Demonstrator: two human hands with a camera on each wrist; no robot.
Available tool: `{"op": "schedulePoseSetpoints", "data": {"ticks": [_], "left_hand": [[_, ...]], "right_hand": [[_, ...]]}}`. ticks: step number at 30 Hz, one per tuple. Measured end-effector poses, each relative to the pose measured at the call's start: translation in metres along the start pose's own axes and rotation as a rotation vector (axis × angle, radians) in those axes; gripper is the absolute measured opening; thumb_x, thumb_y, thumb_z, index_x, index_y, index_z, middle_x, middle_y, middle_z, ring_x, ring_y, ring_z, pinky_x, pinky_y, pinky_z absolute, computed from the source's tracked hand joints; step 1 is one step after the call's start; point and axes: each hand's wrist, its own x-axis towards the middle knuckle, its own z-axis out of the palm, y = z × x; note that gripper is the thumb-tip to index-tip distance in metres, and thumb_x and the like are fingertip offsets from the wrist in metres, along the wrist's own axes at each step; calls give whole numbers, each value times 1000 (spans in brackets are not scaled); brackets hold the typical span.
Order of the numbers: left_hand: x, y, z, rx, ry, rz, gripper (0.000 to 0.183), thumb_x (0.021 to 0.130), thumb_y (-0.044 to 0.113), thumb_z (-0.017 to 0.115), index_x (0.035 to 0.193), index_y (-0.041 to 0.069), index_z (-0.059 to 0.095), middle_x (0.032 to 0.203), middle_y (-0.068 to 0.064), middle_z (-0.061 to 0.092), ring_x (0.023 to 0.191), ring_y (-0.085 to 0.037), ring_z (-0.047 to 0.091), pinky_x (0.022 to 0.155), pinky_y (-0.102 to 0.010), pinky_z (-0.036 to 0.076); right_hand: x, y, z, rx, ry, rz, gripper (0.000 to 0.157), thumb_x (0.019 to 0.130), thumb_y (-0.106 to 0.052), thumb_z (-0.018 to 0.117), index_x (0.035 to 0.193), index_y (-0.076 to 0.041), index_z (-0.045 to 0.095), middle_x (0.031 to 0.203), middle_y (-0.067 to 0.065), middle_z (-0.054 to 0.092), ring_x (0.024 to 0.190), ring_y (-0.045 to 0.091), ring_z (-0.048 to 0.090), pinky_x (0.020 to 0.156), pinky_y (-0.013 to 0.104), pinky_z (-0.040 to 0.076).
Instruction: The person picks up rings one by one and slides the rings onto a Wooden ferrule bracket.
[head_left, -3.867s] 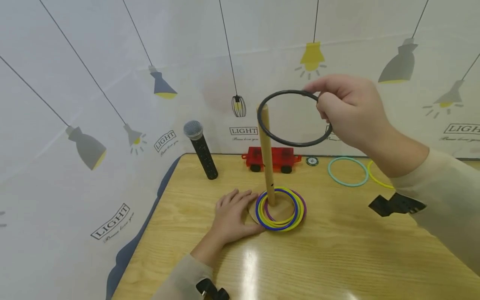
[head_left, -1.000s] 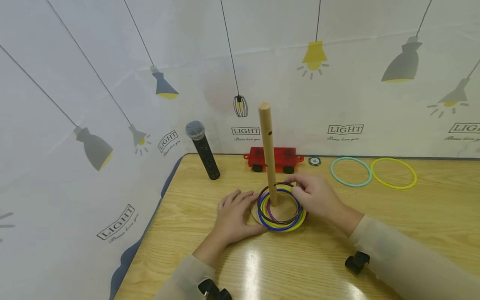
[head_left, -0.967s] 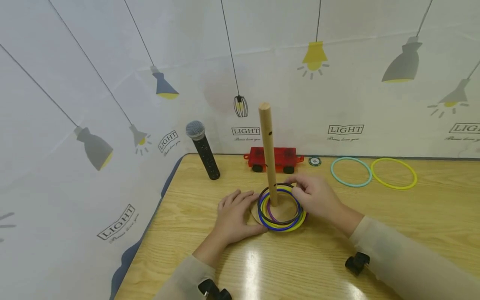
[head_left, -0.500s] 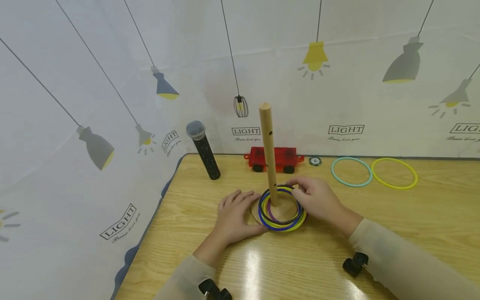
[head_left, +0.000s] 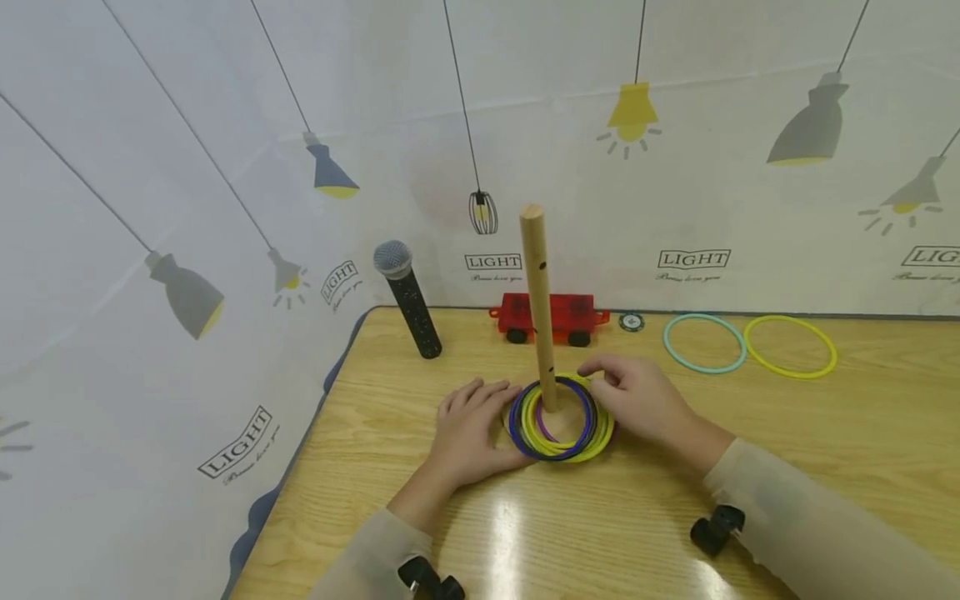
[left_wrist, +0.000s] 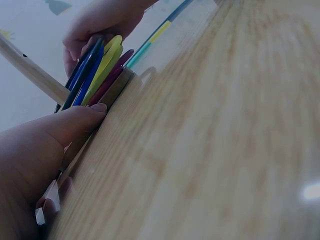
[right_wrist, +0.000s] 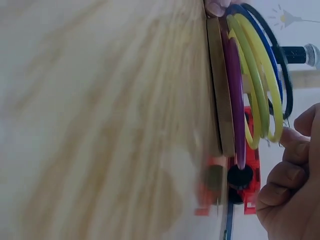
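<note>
A ring toss stand, with an upright wooden peg [head_left: 538, 308] and a round wooden base [right_wrist: 223, 95], stands in front of me. Round the peg's foot several rings lie stacked: a purple ring [right_wrist: 234, 85] lowest, yellow rings [right_wrist: 256, 82] above it, then a blue one, with the black ring [right_wrist: 288, 95] on top. My left hand [head_left: 468, 433] holds the base from the left, thumb along its near edge and fingers at the far side. Right beside the stack is my right hand [head_left: 641, 400], thumb and forefinger apart, other fingers loosely bent, holding nothing.
A turquoise ring [head_left: 667, 350] and a yellow ring [head_left: 834, 354] lie flat at the back right of the table [head_left: 600, 533]. Behind the peg stand a red toy wagon [head_left: 570, 312] and a small round chip [head_left: 632, 322]. A black microphone [head_left: 414, 312] stands upright at the back left.
My right hand has brought the black ring down over the peg onto the stack and let it go; the ring has slid slightly left. My left hand keeps its place on the base.
</note>
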Motion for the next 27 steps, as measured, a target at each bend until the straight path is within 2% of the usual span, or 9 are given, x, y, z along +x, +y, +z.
{"op": "schedulePoseSetpoints", "data": {"ticks": [4,6,9,12,16,18,22,25,27], "left_hand": [[0,1,-1,1,2,-2,97,77,72,83,159,31,53,165,5,46,157,-34,28,123,-63,16],[0,1,-1,0,3,-3,97,76,70,84,159,31,53,165,4,47,157,-34,28,123,-62,16],[1,1,0,3,4,-4,96,76,70,85,158,31,53,165,4,47,157,-33,29,123,-63,16],[1,0,1,4,3,-4,96,77,70,85,159,31,53,165,4,46,157,-33,28,123,-63,16],[1,-1,2,0,7,-3,96,76,69,85,158,30,54,165,4,47,157,-34,29,123,-63,16],[1,-1,2,2,7,-3,96,76,69,85,158,30,54,165,4,46,157,-34,29,123,-64,16],[0,-1,2,0,6,-3,96,76,68,86,158,30,54,165,3,46,157,-34,28,122,-64,16],[0,0,1,-7,10,0,96,75,68,86,158,29,54,165,3,47,157,-35,28,122,-64,17],[0,1,1,-12,9,6,96,75,68,86,158,29,55,164,2,47,156,-36,29,122,-65,17]], "right_hand": [[-4,5,-10,-23,30,49,23,101,-12,61,114,-11,80,63,-4,47,57,15,45,54,30,39],[-6,11,-16,-34,51,85,24,104,-16,59,116,-11,79,69,-1,55,65,18,50,61,33,43],[-11,20,-29,-37,91,123,29,108,-22,55,119,-10,79,90,7,72,80,22,57,74,36,47],[-18,33,-43,-49,145,153,35,111,-29,52,121,-9,78,114,9,78,95,23,60,83,36,48],[-27,49,-66,-66,244,229,39,112,-34,49,123,-10,77,121,12,76,93,20,58,78,31,45],[-32,59,-79,-68,301,278,40,112,-36,49,124,-10,77,122,11,75,92,17,56,76,29,43],[-43,78,-106,-20,417,385,40,109,-39,52,123,-11,77,110,-8,73,95,11,54,77,27,42],[-53,98,-128,92,461,468,39,109,-41,55,127,-14,75,98,-13,64,87,12,52,69,27,42],[-61,113,-142,160,486,539,36,109,-41,54,130,-19,74,98,-12,62,87,12,50,66,25,42]]}}
